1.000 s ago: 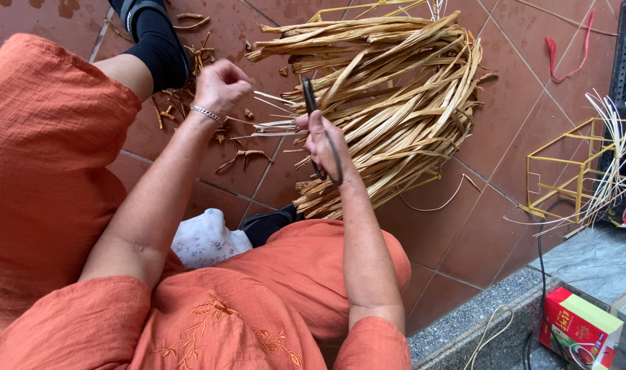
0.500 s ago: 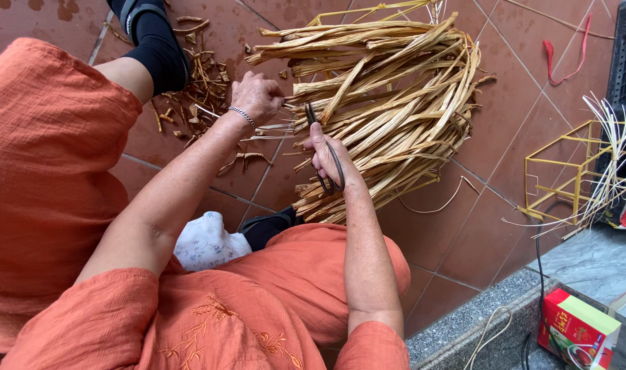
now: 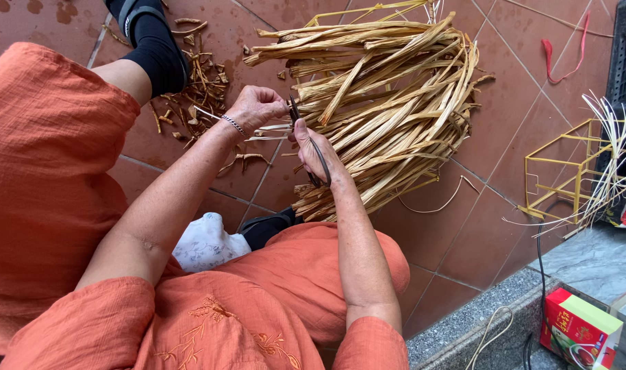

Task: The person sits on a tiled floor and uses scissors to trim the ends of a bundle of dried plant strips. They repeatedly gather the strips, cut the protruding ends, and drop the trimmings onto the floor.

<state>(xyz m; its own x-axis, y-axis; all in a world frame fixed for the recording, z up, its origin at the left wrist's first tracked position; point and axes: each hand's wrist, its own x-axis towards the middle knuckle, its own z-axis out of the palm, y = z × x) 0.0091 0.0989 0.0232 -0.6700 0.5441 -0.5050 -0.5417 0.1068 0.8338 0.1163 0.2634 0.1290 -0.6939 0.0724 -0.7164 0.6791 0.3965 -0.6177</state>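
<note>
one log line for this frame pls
left hand: gripping thin strips | right hand: holding scissors at strips | behind: dried leaf bundle | floor: cut scraps

Bright even daylight, soft shadows, sharp focus, slight wide-angle edge distortion.

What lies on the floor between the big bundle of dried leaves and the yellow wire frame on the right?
In the head view, only bare brown floor tile lies between the bundle of dried leaves and the yellow wire frame, apart from one thin pale strand.
</note>
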